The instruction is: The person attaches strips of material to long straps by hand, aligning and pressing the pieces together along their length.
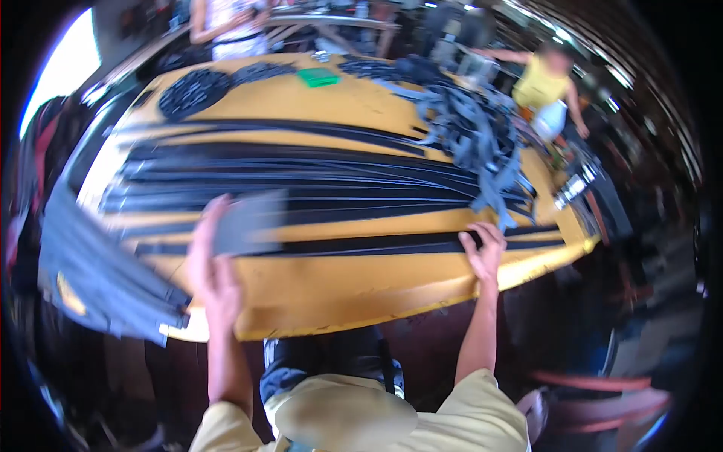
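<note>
My left hand [216, 260], blurred by motion, is closed on the edge of a flat grey rectangular piece [252, 224]. It holds the piece above the left part of a long black strip [361, 245]. Toward the strip's right end, my right hand [486, 247] rests with its thumb and fingers bent together on the dark material. Just beyond both hands lies a wide bundle of long black strips [316, 169], running side by side across the yellow-topped table [339, 290].
Tangled blue-grey strips [474, 135] pile up at the right. Coiled dark strips [194, 92] and a green item [318, 77] sit at the far side. Grey strips [105, 260] hang over the left edge. One person [544, 79] is at the right, another [230, 30] beyond the table.
</note>
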`<action>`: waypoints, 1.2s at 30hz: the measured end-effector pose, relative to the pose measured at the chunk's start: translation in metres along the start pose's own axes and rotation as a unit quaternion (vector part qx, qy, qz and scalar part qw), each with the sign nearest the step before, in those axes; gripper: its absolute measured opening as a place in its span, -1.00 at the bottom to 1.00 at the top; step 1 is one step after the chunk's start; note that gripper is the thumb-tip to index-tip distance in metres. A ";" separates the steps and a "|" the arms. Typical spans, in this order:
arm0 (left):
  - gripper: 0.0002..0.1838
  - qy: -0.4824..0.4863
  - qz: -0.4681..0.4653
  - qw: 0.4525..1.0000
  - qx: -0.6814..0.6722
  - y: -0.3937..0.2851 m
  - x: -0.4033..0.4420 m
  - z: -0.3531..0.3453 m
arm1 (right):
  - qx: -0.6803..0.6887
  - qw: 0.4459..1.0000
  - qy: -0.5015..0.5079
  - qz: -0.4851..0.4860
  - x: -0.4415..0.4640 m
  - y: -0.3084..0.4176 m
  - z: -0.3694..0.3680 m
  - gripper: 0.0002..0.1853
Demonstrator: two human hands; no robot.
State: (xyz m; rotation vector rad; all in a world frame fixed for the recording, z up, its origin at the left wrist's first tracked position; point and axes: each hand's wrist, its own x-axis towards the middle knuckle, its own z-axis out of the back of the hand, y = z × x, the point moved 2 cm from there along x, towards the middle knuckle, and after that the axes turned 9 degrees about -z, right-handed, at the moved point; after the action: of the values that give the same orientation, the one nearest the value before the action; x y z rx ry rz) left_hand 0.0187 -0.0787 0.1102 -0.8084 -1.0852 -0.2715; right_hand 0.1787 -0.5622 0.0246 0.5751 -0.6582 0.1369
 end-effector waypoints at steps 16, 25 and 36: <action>-0.30 0.139 -0.074 0.986 0.053 -0.045 0.002 -0.019 | 0.580 0.704 0.410 0.029 -0.012 0.275 0.034 -0.64; -0.45 0.074 -0.213 0.974 0.025 -0.085 0.010 -0.007 | 0.651 0.610 0.452 -0.016 -0.029 0.288 0.019 -0.69; -0.57 0.133 -0.100 0.984 0.062 -0.098 0.015 -0.013 | 0.532 0.798 0.283 0.038 -0.035 0.297 0.016 -0.75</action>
State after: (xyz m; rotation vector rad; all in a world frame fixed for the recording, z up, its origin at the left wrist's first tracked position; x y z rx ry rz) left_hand -0.0209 -0.1528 0.1638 -0.5341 -0.9217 -0.4620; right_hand 0.0545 -0.3206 0.1497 1.5193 0.0594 0.7580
